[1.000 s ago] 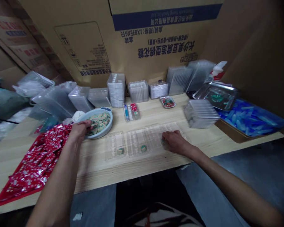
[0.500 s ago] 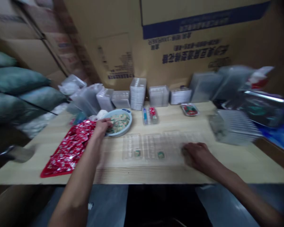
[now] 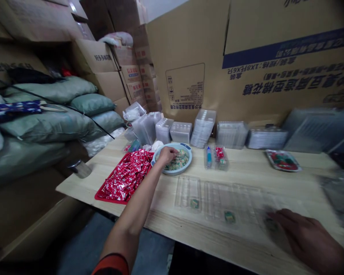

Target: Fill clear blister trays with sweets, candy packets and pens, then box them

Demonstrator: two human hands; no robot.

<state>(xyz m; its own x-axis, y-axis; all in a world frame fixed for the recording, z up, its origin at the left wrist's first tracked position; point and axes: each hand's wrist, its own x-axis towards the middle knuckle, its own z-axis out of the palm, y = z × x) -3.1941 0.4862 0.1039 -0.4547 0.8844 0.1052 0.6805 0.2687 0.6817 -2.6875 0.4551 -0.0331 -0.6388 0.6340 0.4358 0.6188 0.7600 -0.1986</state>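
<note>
Left hand (image 3: pixel 166 156) is down at the pale blue plastic bowl (image 3: pixel 189 151), fingers curled and dipping over the rim into the small green-and-cream packets (image 3: pixel 179 160) piled inside. Hand partly closed; can't tell if it has hold of a packet. Right hand (image 3: pixel 306 238) is motion-blurred at lower right, fingers loosely extended, resting on or just over the near end of the rightmost clear plastic tray (image 3: pixel 263 204). Nothing clearly held; can't tell for sure.

Three clear ribbed trays lie flat in a row on the light wood table (image 3: pixel 166 225), side by side. Long axes run front to back, roughly square to the near table edge. Left tray (image 3: pixel 187 193) and middle tray (image 3: pixel 220 200) each have one small packet (image 3: pixel 194 203) (image 3: pixel 229 217) at the near end. A similar packet (image 3: pixel 271 224) sits under the right hand's fingers, blurred.

Left of the bowl, a red tray (image 3: pixel 103 197) is heaped with red foil sachets (image 3: pixel 126 176). Stacks of clear trays (image 3: pixel 203 128) stand behind, against large cardboard boxes (image 3: pixel 275 65). Grey-green sacks (image 3: pixel 46 122) are piled far left.
</note>
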